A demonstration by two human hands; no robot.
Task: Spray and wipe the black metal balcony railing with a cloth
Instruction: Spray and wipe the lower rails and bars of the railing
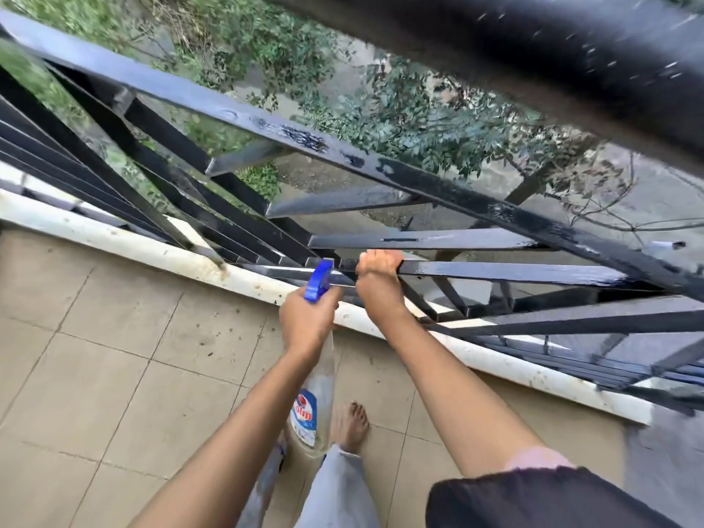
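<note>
The left hand [308, 322] gripped the spray bottle [310, 394] beside the right hand [379, 283], whose fingers [383, 257] curled over a rail [514, 271] running rightward

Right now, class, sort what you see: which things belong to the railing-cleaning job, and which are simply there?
Job: spray bottle in the left grip; black railing, one bar held by the right grip. No cloth shows.
Simply there: tiled floor, white kerb, bare foot, trees below.
</note>
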